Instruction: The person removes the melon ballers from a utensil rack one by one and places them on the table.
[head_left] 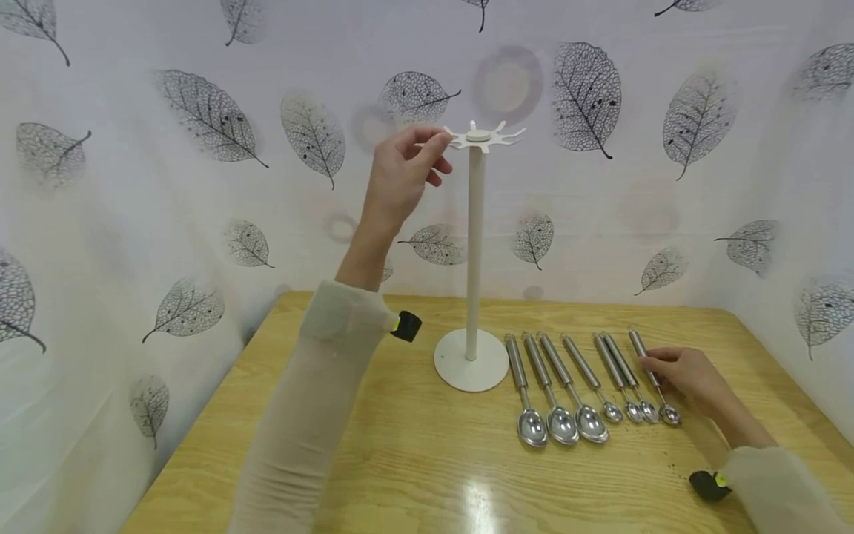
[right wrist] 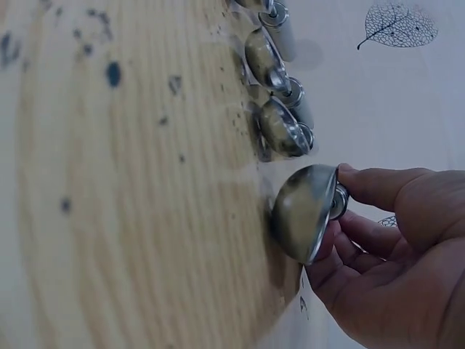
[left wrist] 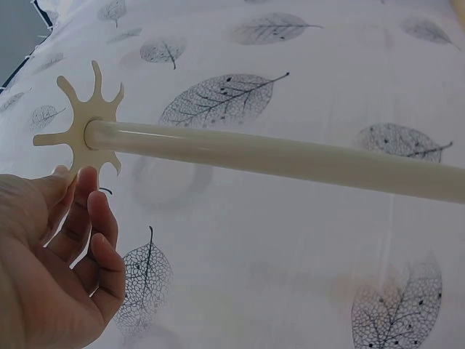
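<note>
A cream-white utensil stand (head_left: 475,252) stands upright on its round base, with a crown of curved hooks (head_left: 479,136) at the top. My left hand (head_left: 403,167) is raised beside the crown and pinches one hook between thumb and fingertip, as the left wrist view shows, where the other fingers curl below the hook plate (left wrist: 80,113). At the right, my right hand (head_left: 694,382) holds the handle of the outermost steel measuring spoon (head_left: 669,414) between thumb and fingers. In the right wrist view its rounded bowl (right wrist: 299,214) hangs close over the wood.
Several more steel measuring spoons (head_left: 560,426) lie in a row between the stand and my right hand, handles toward the back. They lie on the wooden table (head_left: 414,460). Behind the table hangs a pale curtain (head_left: 427,200) printed with leaves.
</note>
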`<action>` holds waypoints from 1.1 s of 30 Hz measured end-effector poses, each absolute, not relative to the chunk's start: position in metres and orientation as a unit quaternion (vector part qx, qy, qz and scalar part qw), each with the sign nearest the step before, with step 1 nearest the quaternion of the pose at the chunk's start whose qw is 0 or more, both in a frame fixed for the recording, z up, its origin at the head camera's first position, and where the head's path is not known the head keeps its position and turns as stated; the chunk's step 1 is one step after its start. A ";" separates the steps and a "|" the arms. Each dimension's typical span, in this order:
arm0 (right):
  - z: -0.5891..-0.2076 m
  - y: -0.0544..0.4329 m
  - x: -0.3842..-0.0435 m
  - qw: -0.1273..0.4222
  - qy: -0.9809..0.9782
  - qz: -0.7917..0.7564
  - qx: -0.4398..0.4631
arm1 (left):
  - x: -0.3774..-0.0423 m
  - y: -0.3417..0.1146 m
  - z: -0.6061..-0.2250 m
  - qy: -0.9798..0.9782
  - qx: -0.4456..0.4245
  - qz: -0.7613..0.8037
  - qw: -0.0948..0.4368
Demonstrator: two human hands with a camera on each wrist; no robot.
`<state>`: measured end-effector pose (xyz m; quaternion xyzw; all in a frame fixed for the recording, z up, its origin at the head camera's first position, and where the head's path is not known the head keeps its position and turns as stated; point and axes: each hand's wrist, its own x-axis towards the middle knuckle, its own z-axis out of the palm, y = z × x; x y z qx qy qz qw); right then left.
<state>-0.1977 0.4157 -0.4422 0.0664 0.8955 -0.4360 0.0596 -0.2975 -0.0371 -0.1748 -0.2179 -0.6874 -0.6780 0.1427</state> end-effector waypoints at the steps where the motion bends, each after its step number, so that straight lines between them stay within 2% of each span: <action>1: -0.443 0.415 -0.198 0.057 0.897 -0.433 0.068 | -0.298 -0.037 -0.175 -0.686 -0.217 -0.679 0.142; 18: -0.445 0.410 -0.194 0.002 0.936 -0.349 0.040 | -0.298 -0.036 -0.176 -0.681 -0.221 -0.684 0.142; 28: -0.428 0.408 -0.182 0.015 0.930 -0.364 0.043 | -0.299 -0.037 -0.177 -0.683 -0.218 -0.682 0.145; 33: -0.412 0.401 -0.177 0.020 0.930 -0.368 0.001 | -0.299 -0.043 -0.178 -0.694 -0.214 -0.669 0.159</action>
